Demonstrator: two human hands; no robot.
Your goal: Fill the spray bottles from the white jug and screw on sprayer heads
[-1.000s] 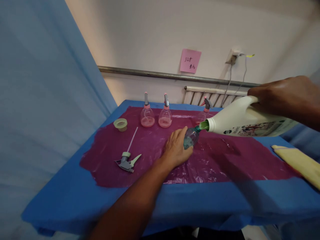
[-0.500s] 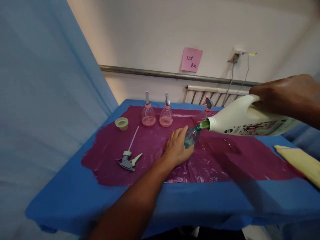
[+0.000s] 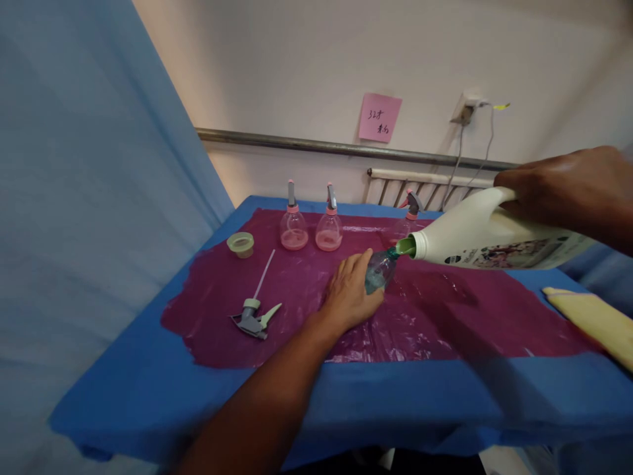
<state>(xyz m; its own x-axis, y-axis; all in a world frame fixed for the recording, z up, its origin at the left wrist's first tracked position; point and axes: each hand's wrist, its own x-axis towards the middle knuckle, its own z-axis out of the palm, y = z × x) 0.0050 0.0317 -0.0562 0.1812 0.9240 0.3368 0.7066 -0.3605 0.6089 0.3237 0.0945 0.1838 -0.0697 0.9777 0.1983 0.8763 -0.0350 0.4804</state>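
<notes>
My left hand (image 3: pixel 352 290) is wrapped round a clear greenish spray bottle (image 3: pixel 380 270) without its top, tilted to the right, with some liquid inside. My right hand (image 3: pixel 558 188) grips the handle of a large cream detergent jug (image 3: pixel 475 231), tipped nearly level. The jug's green spout meets the mouth of the bottle. Left of my left hand, a grey and pale green trigger sprayer head (image 3: pixel 251 320) with its thin tube lies on the purple plastic sheet (image 3: pixel 306 336).
Two spray bottles with pink liquid (image 3: pixel 294 234) stand at the back, and another pink-collared one (image 3: pixel 406 221) is partly behind the spout. A small pale green cup (image 3: pixel 241 245) stands left. A folded yellow cloth (image 3: pixel 588 313) lies right. Blue cloth (image 3: pixel 148 396) covers the table; a blue curtain (image 3: pixel 89 165) hangs left.
Both hands, the bottle and the jug keep almost the same position. The liquid in the bottle appears slightly higher.
</notes>
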